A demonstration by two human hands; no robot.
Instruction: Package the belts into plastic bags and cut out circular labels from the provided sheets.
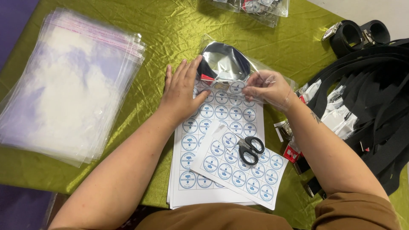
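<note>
Seen from the head camera, the left hand (pixel 184 90) lay spread flat on a clear bag (pixel 226 64) holding a coiled black belt, while the right hand (pixel 269 88) pinched the bag's flap, above sticker sheets (pixel 221 127) and black scissors (pixel 250 149).

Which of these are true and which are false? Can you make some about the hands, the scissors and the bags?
1. The left hand lies flat on the bagged black item. True.
2. The scissors are in the right hand. False: they lie on a sticker sheet.
3. The stack of clear bags lies by the left arm. True.
4. The cloth is red. False: it is green.
</note>
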